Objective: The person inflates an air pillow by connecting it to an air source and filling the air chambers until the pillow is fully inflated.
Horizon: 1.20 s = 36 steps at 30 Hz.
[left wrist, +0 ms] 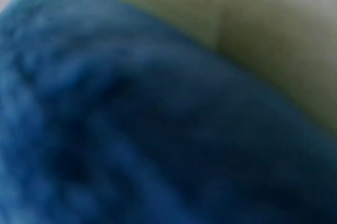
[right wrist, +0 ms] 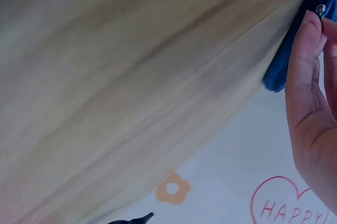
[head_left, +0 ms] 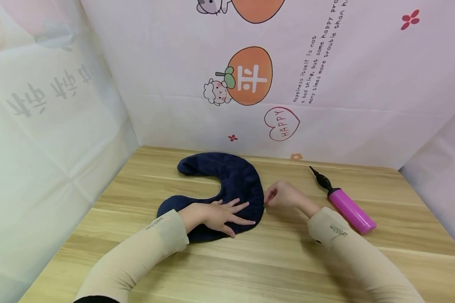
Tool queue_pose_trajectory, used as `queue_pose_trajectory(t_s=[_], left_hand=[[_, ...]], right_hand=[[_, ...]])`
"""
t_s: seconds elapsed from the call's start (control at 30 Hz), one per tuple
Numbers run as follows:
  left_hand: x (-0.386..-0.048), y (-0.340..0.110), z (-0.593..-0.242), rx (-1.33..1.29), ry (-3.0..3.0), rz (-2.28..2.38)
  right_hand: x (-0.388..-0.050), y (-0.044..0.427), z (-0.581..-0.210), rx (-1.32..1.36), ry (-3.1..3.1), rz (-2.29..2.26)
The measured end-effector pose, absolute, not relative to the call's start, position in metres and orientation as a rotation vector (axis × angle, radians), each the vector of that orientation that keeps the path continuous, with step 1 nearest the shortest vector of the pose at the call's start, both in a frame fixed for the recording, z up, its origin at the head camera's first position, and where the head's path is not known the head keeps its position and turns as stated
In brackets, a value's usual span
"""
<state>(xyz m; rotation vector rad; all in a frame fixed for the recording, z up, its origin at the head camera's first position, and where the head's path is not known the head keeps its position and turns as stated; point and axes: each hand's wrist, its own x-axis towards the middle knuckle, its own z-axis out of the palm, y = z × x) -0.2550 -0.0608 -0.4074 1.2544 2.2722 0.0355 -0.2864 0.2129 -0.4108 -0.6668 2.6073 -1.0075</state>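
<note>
A dark navy U-shaped neck pillow (head_left: 242, 176) lies flat on the wooden table, its opening toward the left. My left hand (head_left: 220, 216) rests on its near part with the fingers spread. At the pillow's right edge, my right hand (head_left: 284, 195) pinches a small metal zipper pull (right wrist: 320, 9) between thumb and fingertips. The right wrist view has the fingers (right wrist: 303, 56) beside the blue fabric (right wrist: 276, 77), with the zipper's silver end showing above them. Blurred blue pillow cloth (left wrist: 131, 103) fills most of the left wrist view, where the left hand is out of sight.
To the right lies a hand pump (head_left: 350, 210) with a pink barrel and black nozzle, close to my right forearm. A white printed cloth (head_left: 174, 84) hangs behind the wooden table (head_left: 250, 269) and along both sides.
</note>
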Motion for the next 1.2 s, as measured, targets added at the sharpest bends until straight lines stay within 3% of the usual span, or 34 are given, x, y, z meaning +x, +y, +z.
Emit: queue_pose_trajectory(t_s=[1.2], left_hand=[[-0.246,-0.088,-0.405,1.313,2.200,0.079]], right_hand=[[-0.295,0.209,-0.411,-0.534,2.590,-1.136]])
